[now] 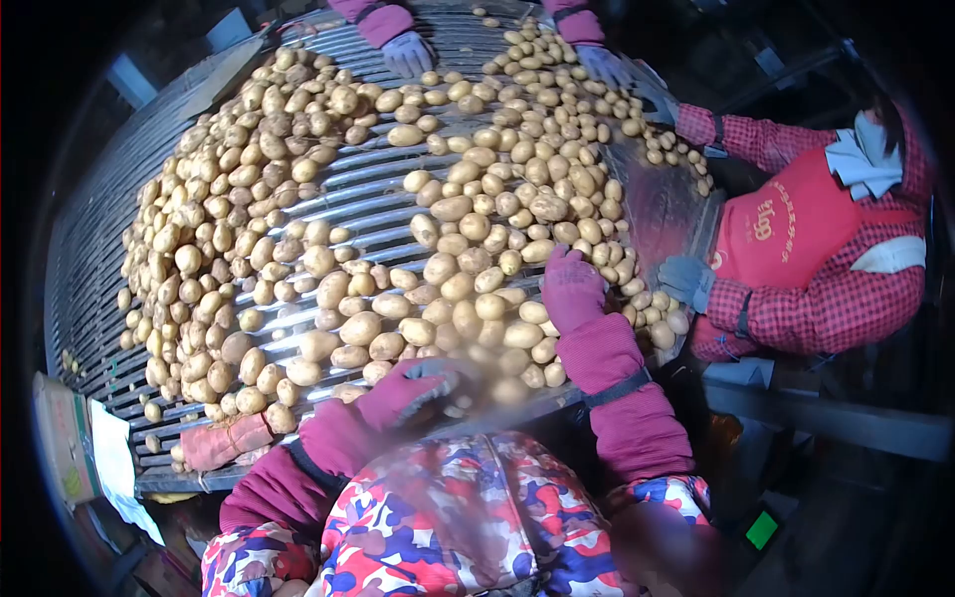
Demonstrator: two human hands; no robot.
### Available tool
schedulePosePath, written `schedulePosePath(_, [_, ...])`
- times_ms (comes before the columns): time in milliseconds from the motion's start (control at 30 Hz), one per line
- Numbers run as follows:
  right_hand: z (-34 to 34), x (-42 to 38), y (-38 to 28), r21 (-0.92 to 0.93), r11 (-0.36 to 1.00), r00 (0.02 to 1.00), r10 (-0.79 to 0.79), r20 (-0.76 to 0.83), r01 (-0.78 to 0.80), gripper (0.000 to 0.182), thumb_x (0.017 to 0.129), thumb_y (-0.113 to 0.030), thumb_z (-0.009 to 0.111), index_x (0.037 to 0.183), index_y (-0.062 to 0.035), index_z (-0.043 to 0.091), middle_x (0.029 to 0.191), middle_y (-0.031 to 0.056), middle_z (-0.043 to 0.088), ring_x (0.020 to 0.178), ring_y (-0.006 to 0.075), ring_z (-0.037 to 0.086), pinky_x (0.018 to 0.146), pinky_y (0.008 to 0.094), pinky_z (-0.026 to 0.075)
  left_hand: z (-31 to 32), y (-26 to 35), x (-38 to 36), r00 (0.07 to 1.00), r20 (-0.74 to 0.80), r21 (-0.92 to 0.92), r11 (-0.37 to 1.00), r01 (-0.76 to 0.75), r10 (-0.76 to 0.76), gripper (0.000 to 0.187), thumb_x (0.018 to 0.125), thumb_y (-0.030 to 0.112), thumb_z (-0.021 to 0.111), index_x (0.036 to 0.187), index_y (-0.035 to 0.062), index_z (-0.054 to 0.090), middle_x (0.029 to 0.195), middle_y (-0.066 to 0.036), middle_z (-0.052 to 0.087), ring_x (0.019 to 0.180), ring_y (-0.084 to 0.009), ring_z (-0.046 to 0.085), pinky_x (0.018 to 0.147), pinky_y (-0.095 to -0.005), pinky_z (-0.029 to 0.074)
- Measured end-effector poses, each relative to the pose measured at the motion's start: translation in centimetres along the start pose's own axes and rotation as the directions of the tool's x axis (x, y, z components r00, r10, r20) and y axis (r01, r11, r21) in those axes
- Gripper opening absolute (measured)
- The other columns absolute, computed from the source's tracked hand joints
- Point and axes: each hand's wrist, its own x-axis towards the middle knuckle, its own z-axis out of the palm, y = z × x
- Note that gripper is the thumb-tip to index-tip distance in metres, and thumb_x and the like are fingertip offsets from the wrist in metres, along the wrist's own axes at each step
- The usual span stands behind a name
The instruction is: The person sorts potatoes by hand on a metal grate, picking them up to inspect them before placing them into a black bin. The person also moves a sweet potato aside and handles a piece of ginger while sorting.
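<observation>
Many loose potatoes (pixel 458 209) lie spread over a slatted metal table (pixel 368 179). My left hand (pixel 423 386), in a purple glove with a grey palm, is at the near edge beside several potatoes. Its fingers are curved and apart, with no potato visible in them; a blurred patch partly covers them. My right hand (pixel 574 289), also gloved in purple, rests back-up on the potatoes right of centre. Its fingers point away from me over the potatoes, and their tips are partly hidden. Both my sleeves are purple with dark bands at the wrists.
A co-worker in a red apron (pixel 786 224) stands at the right, one gloved hand (pixel 686 282) on the table edge. Another person's gloved hands (pixel 408 55) reach in from the far side. A rolled red mesh bag (pixel 227 441) and a cardboard box (pixel 65 438) are at the near left.
</observation>
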Motion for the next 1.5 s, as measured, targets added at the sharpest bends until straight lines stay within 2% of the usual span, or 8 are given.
schedulePosePath(500, [-1.9,-1.3,1.9,0.54,0.832,0.937,-0.279,0.208,0.128,0.053,0.088,-0.037,0.064,0.128,-0.0031,0.057,0.103,0.0196,0.068,0.095,0.0377,0.066,0.081,0.0466,0.052,-0.9,-0.2,0.6,0.999,0.032,-0.076,0.997,-0.001,0.004,0.038,0.101,0.02,0.055,0.132,-0.0026,0.056,0.117,-0.013,0.066,0.102,-0.0228,0.066,0.088,-0.0367,0.054])
schedulePosePath(700, [-1.2,-1.9,1.5,0.641,0.76,0.975,-0.206,0.076,0.111,0.039,0.092,-0.032,0.063,0.12,-0.0058,0.061,0.097,0.0098,0.069,0.086,0.0265,0.067,0.073,0.0402,0.052,-2.0,0.6,1.2,1.0,0.013,-0.18,0.984,0.012,-0.01,0.044,0.103,0.026,0.052,0.137,-0.002,0.05,0.122,-0.014,0.065,0.102,-0.0248,0.068,0.086,-0.0383,0.055])
schedulePosePath(800, [-4.5,-2.2,2.6,0.821,-0.04,0.795,-0.281,0.538,-0.57,0.03,0.086,-0.016,0.072,0.112,-0.0031,0.066,0.1,0.0062,0.07,0.087,0.0132,0.065,0.073,0.0281,0.054,-3.0,0.7,1.7,0.964,0.248,-0.412,0.911,0.014,0.098,0.051,0.104,0.033,0.047,0.142,-0.0009,0.045,0.128,-0.016,0.063,0.107,-0.0273,0.067,0.087,-0.0412,0.056])
schedulePosePath(900, [-6.4,-1.9,4.0,0.805,-0.225,0.825,-0.303,0.478,-0.549,0.034,0.086,-0.01,0.071,0.119,-0.0041,0.066,0.106,0.0049,0.07,0.091,0.0123,0.065,0.073,0.0269,0.054,-3.2,0.9,1.7,0.969,0.217,-0.471,0.882,0.001,0.115,0.052,0.104,0.034,0.046,0.143,-0.0008,0.044,0.129,-0.017,0.063,0.111,-0.029,0.066,0.09,-0.0424,0.055])
schedulePosePath(1033, [-3.1,2.6,7.3,0.851,0.524,0.998,0.05,0.026,-0.049,0.049,0.082,-0.012,0.067,0.131,-0.0108,0.062,0.115,0.013,0.068,0.095,0.0226,0.068,0.079,0.034,0.055,-2.1,1.7,1.7,0.982,0.164,-0.457,0.89,-0.006,0.091,0.052,0.104,0.033,0.048,0.14,-0.0043,0.046,0.123,-0.015,0.066,0.104,-0.0263,0.069,0.082,-0.0373,0.056])
schedulePosePath(1233, [0.4,8.2,6.0,0.162,0.986,0.979,0.009,0.203,-0.042,0.034,0.084,-0.014,0.061,0.117,-0.0099,0.062,0.114,0.0174,0.066,0.101,0.0379,0.066,0.082,0.0478,0.053,-2.6,1.6,2.0,0.976,0.198,-0.458,0.889,0.008,0.093,0.055,0.104,0.034,0.047,0.144,-0.0037,0.041,0.125,-0.015,0.065,0.107,-0.0267,0.068,0.083,-0.0387,0.056])
schedulePosePath(1433, [1.1,8.2,6.8,0.187,0.98,0.988,0.042,0.152,-0.071,0.033,0.083,-0.014,0.062,0.115,-0.0103,0.059,0.115,0.0197,0.064,0.099,0.0413,0.065,0.081,0.051,0.053,-3.2,1.5,2.0,0.959,0.262,-0.485,0.874,0.032,0.111,0.055,0.104,0.034,0.046,0.146,-0.0016,0.04,0.133,-0.018,0.06,0.118,-0.0314,0.063,0.096,-0.0447,0.053])
schedulePosePath(1500, [5.8,9.1,10.9,0.783,0.616,0.971,-0.126,0.202,-0.083,0.068,0.076,-0.022,0.078,0.138,-0.0174,0.053,0.138,0.0172,0.056,0.108,0.0424,0.065,0.086,0.0494,0.054,-3.6,1.4,2.2,0.945,0.302,-0.47,0.882,0.033,0.125,0.057,0.104,0.034,0.047,0.147,-0.0018,0.038,0.134,-0.018,0.059,0.118,-0.0323,0.063,0.098,-0.0457,0.052])
